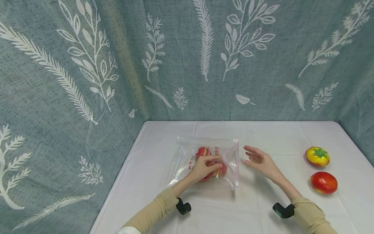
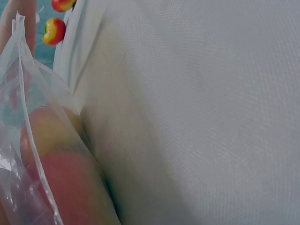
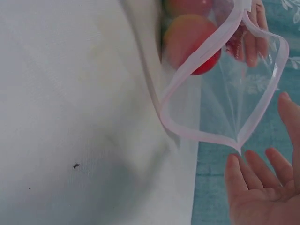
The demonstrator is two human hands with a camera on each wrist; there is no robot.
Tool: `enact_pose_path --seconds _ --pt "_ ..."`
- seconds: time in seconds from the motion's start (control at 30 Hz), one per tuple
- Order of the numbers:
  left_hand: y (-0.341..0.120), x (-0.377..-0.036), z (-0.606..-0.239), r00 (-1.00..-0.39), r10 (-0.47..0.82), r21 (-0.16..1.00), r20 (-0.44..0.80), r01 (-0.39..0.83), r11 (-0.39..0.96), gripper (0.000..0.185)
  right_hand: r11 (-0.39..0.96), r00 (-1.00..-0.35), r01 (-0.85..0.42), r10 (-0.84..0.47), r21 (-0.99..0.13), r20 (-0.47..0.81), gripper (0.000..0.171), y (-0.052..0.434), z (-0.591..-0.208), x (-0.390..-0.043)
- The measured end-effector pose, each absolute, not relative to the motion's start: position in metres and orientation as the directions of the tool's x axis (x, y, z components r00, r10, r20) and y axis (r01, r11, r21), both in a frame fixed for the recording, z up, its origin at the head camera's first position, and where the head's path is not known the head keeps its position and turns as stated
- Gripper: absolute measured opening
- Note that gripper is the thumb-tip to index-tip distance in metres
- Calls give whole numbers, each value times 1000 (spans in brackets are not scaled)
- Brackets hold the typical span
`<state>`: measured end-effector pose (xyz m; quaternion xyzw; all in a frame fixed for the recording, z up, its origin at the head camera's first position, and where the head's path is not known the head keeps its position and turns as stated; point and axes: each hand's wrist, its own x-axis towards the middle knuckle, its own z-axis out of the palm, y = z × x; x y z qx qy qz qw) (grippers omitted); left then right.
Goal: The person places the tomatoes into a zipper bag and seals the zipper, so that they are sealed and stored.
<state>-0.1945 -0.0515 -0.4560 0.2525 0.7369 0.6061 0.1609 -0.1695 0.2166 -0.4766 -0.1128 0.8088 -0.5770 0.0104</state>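
A clear zip bag (image 1: 184,162) with a pink-edged mouth lies on the table, its mouth facing right. Inside are several round red and yellow fruits (image 1: 203,152), partly covered by my left hand (image 1: 204,167). That hand reaches over the bag, thumb and fingers pinching the upper film near the mouth. In the right wrist view, the pink rim (image 3: 201,58) gapes in a diamond shape. Just right of the mouth is my right hand (image 1: 260,162), its fingers extended and holding nothing. The left wrist view shows fruit (image 2: 70,187) through the film.
Two more fruits lie at the table's right: a yellow-red one (image 1: 317,156) with a green leafy top, and a glossy red one (image 1: 323,183). White cloth covers the table (image 1: 263,136). A blue-green leaf-patterned curtain (image 1: 181,58) stands behind and at both sides.
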Motion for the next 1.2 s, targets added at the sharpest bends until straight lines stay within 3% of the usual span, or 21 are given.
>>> enact_pose_path --seconds 1.2 --pt "-51 -194 -455 -834 548 961 63 199 191 37 395 -986 -163 -94 -904 137 65 246 -458 -166"
